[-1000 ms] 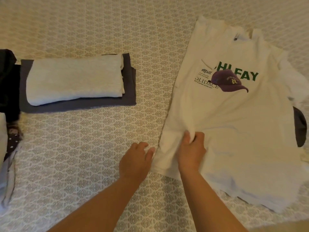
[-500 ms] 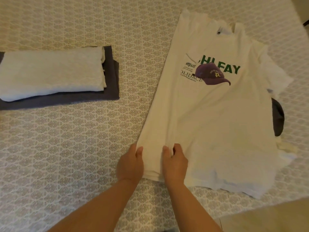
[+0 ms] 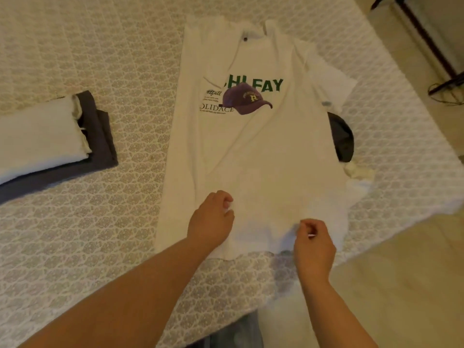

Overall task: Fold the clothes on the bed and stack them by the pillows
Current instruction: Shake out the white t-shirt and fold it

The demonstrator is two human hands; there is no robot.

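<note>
White T-shirt (image 3: 263, 151) lies flat, print side up, on the bed (image 3: 125, 46) close to its right edge, collar pointing away from the person, hem toward the near edge. Green lettering and a purple cap graphic on the chest. Its left side is folded in over the body, making a straight long edge; the right sleeve still sticks out. Left hand (image 3: 211, 219) rests on the lower part of the shirt, fingers curled and pinching a bit of fabric. Right hand (image 3: 313, 241) is at the hem, fingers curled, pinching the hem edge. A dark garment (image 3: 342, 140) pokes out from under the shirt's right side, with a crumpled white piece (image 3: 359, 173) just beside it toward the bed's right edge. At the left edge of the view sits a folded stack: white folded cloth (image 3: 37, 136) on top of a grey folded garment (image 3: 100, 136), well apart from the shirt. Floor (image 3: 401, 285) visible past the bed's right edge.
</note>
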